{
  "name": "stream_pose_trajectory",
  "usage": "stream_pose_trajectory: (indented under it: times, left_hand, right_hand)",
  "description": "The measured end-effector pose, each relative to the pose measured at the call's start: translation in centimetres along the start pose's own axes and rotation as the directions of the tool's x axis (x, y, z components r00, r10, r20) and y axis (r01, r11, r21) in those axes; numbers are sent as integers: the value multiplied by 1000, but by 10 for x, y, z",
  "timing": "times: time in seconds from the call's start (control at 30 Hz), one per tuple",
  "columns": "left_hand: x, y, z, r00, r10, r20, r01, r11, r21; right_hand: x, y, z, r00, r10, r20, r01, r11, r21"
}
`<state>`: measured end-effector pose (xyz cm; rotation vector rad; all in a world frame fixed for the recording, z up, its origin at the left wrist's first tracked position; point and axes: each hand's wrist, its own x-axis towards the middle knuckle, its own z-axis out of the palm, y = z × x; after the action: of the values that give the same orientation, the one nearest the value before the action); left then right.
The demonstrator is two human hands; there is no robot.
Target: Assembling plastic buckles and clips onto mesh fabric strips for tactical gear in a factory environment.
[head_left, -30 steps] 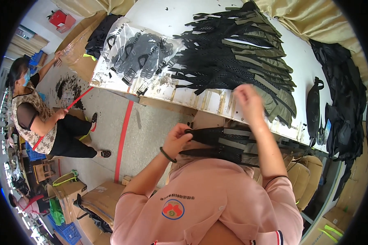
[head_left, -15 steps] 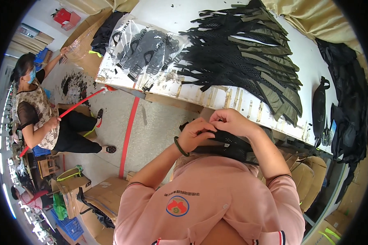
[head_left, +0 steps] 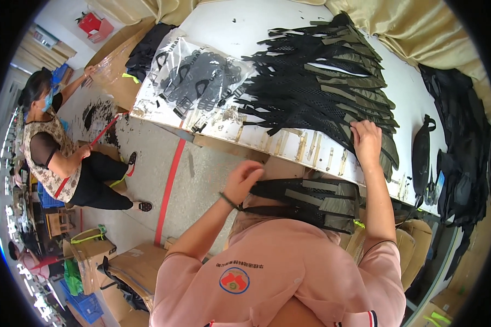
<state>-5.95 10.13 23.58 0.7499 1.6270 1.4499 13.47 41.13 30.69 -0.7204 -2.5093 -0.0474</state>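
While the left hand (head_left: 244,180) grips the end of a small stack of black and green mesh strips (head_left: 305,201) with its fingers curled shut on it, the stack lies across the person's lap, just below the table edge. The right hand (head_left: 366,143) is stretched up to the white table (head_left: 223,27), with its fingers spread flat on the near edge of a big pile of mesh strips (head_left: 327,87). A clear plastic bag of black parts (head_left: 199,82) lies on the table to the left of the pile. Far to the left, another person (head_left: 54,147) in a patterned top holds a red stick (head_left: 101,133) over the floor.
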Motion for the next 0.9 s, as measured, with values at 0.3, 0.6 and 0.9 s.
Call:
stream_pose_trajectory:
  times: [0.3, 0.6, 0.9]
  left_hand:
    - [77, 27, 28, 980, -197, -29, 123, 711, -693]
    - [47, 5, -6, 980, -128, -152, 56, 912, -406]
    - [14, -12, -25, 989, 59, 136, -90, 967, 237]
  right_hand:
    - [-61, -74, -55, 872, -296, 391, 200, 943, 268]
    - [-103, -87, -11, 785, -249, 568, 10, 921, 390]
    - [-92, -140, 28, 835, -281, 474, -34, 832, 553]
